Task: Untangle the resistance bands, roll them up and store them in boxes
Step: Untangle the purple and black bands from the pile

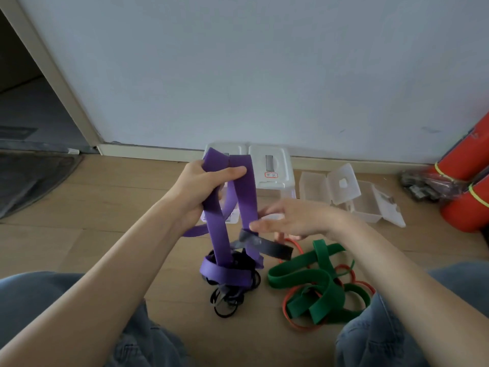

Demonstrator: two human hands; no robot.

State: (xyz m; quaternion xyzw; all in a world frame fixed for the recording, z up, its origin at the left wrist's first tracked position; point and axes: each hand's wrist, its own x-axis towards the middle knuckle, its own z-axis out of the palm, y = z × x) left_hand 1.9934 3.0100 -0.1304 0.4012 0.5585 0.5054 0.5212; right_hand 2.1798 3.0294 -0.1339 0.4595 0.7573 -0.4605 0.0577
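Left hand [203,186] was raised, forearm angled up from lower left, fingers and thumb curled round the top folds of the purple band [244,192]; band hung down into a knot with thin black bands [230,295] on the wood floor [105,207]; right hand [291,221] reached in from the right, fingers straight and relaxed, fingertips touching the purple strand beside a dark grey band [267,246] — gripping nothing; green band [317,284] and red band [296,321] lay tangled just right — clear boxes [344,189] stood open by the wall.
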